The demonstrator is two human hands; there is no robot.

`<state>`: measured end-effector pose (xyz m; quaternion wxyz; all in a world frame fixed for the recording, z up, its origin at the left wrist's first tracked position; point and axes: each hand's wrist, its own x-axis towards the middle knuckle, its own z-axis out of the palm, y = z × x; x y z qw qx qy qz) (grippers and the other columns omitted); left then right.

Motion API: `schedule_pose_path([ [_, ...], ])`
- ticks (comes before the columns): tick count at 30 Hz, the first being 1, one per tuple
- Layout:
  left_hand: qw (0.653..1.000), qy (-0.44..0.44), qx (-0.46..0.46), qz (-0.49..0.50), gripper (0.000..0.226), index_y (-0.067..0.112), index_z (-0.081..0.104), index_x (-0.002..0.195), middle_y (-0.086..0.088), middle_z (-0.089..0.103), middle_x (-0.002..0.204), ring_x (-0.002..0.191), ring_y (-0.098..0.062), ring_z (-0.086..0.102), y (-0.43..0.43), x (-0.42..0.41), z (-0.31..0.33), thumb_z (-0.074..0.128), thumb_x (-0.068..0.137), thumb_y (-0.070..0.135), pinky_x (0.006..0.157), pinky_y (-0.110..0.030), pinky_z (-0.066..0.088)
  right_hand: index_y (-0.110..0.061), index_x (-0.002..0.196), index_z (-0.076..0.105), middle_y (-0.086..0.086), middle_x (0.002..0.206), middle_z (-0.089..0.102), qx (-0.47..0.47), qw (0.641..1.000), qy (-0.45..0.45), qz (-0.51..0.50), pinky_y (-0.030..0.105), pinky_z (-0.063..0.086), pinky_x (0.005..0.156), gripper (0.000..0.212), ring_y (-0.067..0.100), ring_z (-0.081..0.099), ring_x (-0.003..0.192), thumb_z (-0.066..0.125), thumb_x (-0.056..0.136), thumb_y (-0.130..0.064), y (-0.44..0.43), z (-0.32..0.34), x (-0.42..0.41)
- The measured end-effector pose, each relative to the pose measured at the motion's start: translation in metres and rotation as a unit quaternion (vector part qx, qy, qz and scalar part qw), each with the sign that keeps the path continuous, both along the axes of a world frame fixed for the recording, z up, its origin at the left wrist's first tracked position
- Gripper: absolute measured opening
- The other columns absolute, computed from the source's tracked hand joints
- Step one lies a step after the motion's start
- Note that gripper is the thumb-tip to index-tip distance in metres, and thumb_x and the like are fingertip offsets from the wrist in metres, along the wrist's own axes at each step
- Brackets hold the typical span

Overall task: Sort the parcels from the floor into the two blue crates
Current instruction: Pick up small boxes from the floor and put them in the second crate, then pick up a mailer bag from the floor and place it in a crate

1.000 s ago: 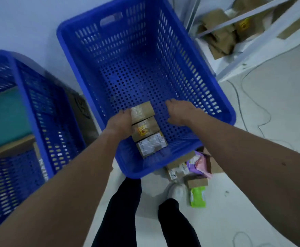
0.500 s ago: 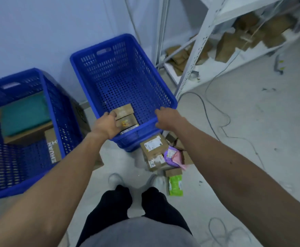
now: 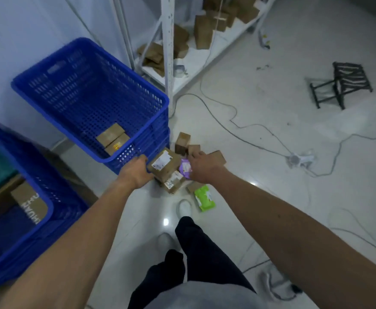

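A pile of parcels lies on the floor beside the right blue crate [image 3: 138, 85]. It holds a labelled brown box [image 3: 163, 163], a second labelled box [image 3: 173, 181], a purple packet [image 3: 185, 168], a green packet [image 3: 203, 197] and small brown boxes [image 3: 182, 141]. My left hand [image 3: 135, 172] is at the labelled box's left corner, thumb and fingers apart. My right hand [image 3: 201, 168] rests over the purple packet and a small box, with its fingertips hidden. The right crate holds two brown boxes [image 3: 111, 137]. The left blue crate [image 3: 48, 204] holds a teal box and a printed carton [image 3: 29, 204].
A white metal shelf [image 3: 168, 63] with brown parcels stands behind the crate. Cables [image 3: 238, 128] run across the floor to a power strip [image 3: 298, 159]. A black stool [image 3: 343, 83] stands at the far right. My legs and white shoes [image 3: 184, 207] are just below the pile.
Both hands have left the boxes inside the right crate and come down to the floor pile. My view has swung back and to the right.
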<state>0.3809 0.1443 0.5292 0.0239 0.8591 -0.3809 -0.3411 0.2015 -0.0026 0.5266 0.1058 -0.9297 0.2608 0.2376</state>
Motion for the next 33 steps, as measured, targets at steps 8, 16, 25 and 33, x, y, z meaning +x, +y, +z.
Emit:
schedule_pose_path([
  [8, 0.996, 0.038, 0.021, -0.080, 0.061, 0.016, 0.049, 0.136, -0.011, 0.057, 0.131, 0.115, -0.033, 0.057, -0.014, -0.070, -0.038, 0.069, 0.084, 0.040, 0.098, -0.043, 0.049, -0.011, 0.141, 0.037, 0.011, 0.138, 0.047, 0.019, 0.998, 0.029, -0.048, 0.040, 0.043, 0.092, 0.059, 0.031, 0.047, 0.123, 0.056, 0.090, -0.034, 0.026, -0.035, -0.084],
  [16, 0.992, 0.030, 0.049, -0.111, 0.057, 0.016, 0.045, 0.139, -0.013, 0.054, 0.134, 0.120, -0.034, 0.054, -0.044, -0.131, -0.141, 0.064, 0.088, 0.032, 0.094, -0.038, 0.047, -0.011, 0.134, 0.043, 0.009, 0.132, 0.049, 0.057, 0.993, 0.061, -0.086, 0.041, 0.043, 0.093, 0.054, 0.029, 0.047, 0.122, 0.058, 0.088, -0.034, 0.001, -0.141, -0.147],
  [25, 0.994, 0.049, 0.071, -0.061, 0.044, 0.014, 0.049, 0.131, -0.009, 0.054, 0.130, 0.119, -0.032, 0.055, -0.086, -0.220, -0.372, 0.058, 0.093, 0.035, 0.097, -0.037, 0.043, -0.010, 0.133, 0.042, 0.007, 0.131, 0.048, 0.083, 0.988, 0.078, -0.102, 0.040, 0.044, 0.091, 0.049, 0.028, 0.047, 0.122, 0.054, 0.091, -0.031, -0.063, -0.357, -0.195],
  [33, 0.996, 0.046, 0.078, -0.026, 0.034, 0.012, 0.052, 0.125, -0.012, 0.057, 0.125, 0.117, -0.033, 0.056, -0.131, -0.249, -0.583, 0.050, 0.095, 0.029, 0.096, -0.038, 0.044, -0.012, 0.134, 0.043, 0.006, 0.131, 0.050, 0.111, 0.982, 0.081, -0.129, 0.038, 0.043, 0.091, 0.049, 0.027, 0.048, 0.120, 0.053, 0.092, -0.037, -0.097, -0.569, -0.211],
])
